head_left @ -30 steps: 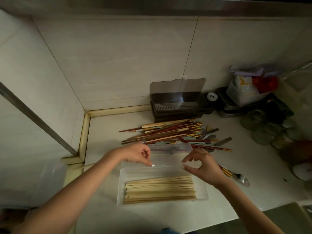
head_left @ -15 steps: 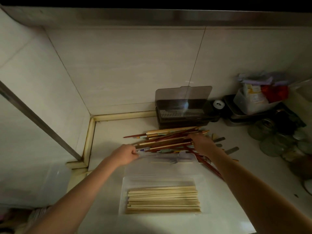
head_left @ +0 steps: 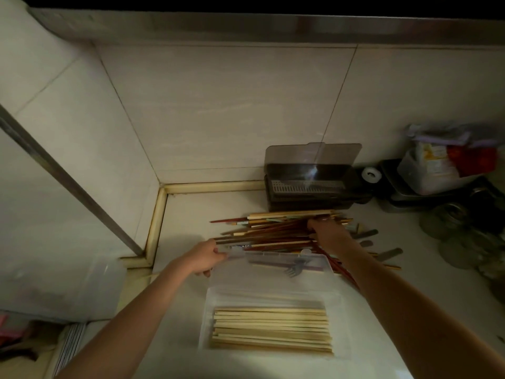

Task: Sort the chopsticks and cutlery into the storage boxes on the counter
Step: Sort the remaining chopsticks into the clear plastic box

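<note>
A clear plastic storage box (head_left: 207,318) sits on the white counter with several pale bamboo chopsticks (head_left: 272,330) lying flat in it. Its clear lid (head_left: 273,265) stands open at the far side; a fork shows through it. My left hand (head_left: 205,257) grips the lid's left corner. Behind the lid lies a pile of red, brown and pale chopsticks (head_left: 273,228). My right hand (head_left: 329,236) rests on the pile's right end with fingers curled over the sticks. A dark storage box (head_left: 308,187) with a raised tinted lid stands by the wall.
Metal cutlery handles (head_left: 388,254) lie right of the pile. Glass jars (head_left: 451,222), a plastic tub with packets (head_left: 437,170) and a dark tray crowd the back right. Tiled walls close the corner at left and behind.
Both hands moved away from the box's middle: the left took the lid's left corner, the right reached into the chopstick pile. The view shifted closer.
</note>
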A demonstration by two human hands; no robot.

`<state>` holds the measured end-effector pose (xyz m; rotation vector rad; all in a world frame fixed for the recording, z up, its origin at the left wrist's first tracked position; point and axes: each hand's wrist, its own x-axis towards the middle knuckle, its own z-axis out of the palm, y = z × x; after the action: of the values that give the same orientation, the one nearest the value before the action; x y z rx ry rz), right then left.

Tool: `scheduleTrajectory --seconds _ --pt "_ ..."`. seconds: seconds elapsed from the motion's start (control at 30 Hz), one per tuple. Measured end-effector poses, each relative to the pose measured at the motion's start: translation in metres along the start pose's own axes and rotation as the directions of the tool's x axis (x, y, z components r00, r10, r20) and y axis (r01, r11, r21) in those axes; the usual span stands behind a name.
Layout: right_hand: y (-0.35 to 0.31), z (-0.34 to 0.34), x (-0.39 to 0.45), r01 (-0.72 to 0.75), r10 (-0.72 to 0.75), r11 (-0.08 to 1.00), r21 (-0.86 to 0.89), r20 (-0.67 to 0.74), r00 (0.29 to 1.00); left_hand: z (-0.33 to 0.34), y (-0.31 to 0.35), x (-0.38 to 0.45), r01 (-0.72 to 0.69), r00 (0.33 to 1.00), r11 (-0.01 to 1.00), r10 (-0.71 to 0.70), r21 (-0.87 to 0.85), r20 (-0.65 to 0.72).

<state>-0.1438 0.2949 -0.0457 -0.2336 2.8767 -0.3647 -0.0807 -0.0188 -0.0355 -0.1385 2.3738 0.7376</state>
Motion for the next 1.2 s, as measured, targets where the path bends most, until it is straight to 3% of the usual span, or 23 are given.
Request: scheduleTrajectory --seconds 0.13,0.27,0.3,0.37,0.5,0.6,0.67,0.77,0.9,1.07,1.2 --pt "0.004 0.001 -0.005 -0.055 0.052 0.983 0.177 0.023 0.998 0.000 -0.003 0.000 0.020 1.000 1.000 -0.020 -0.011 0.008" --pt "-0.009 -0.008 -0.007 -0.065 0.064 0.998 0.009 0.071 0.995 0.000 -0.003 0.000 0.031 0.999 1.000 -0.031 -0.003 0.017" --pt "-0.010 -0.008 -0.006 -0.130 0.129 0.992 0.011 0.049 0.990 0.000 -0.003 -0.001 0.028 0.999 1.000 -0.028 0.001 0.015" --pt "-0.013 -0.011 -0.009 -0.120 0.117 0.992 0.044 0.058 0.991 0.000 -0.002 -0.002 0.025 1.000 1.000 -0.025 0.012 0.012" --pt "-0.008 -0.010 -0.011 -0.027 0.027 0.999 -0.040 -0.009 1.000 -0.001 -0.002 -0.003 0.019 1.000 1.000 -0.019 0.018 0.018" --pt "-0.010 -0.009 -0.019 0.130 -0.134 0.990 -0.046 -0.076 0.988 -0.003 -0.001 -0.003 0.013 1.000 0.999 -0.014 0.030 0.021" --pt "-0.010 -0.010 -0.025 0.137 -0.144 0.989 -0.056 -0.147 0.979 -0.003 0.000 -0.003 0.005 1.000 0.999 -0.006 0.042 0.029" --pt "-0.011 -0.010 -0.035 0.084 -0.049 0.987 0.135 -0.243 0.969 -0.004 0.002 -0.005 -0.006 0.999 0.998 0.004 0.058 0.032" --pt "-0.011 -0.010 -0.064 0.126 -0.036 0.945 0.303 -0.285 0.958 -0.004 0.003 -0.005 -0.002 1.000 0.999 0.000 0.052 0.027" --pt "-0.006 -0.009 -0.107 0.145 -0.046 0.869 0.473 -0.216 0.975 -0.004 -0.001 -0.004 -0.001 1.000 0.995 0.001 -0.100 0.000" --pt "-0.005 -0.001 -0.137 0.122 -0.042 0.861 0.494 -0.169 0.985 -0.004 -0.003 -0.004 0.004 1.000 0.982 -0.008 -0.190 -0.022"
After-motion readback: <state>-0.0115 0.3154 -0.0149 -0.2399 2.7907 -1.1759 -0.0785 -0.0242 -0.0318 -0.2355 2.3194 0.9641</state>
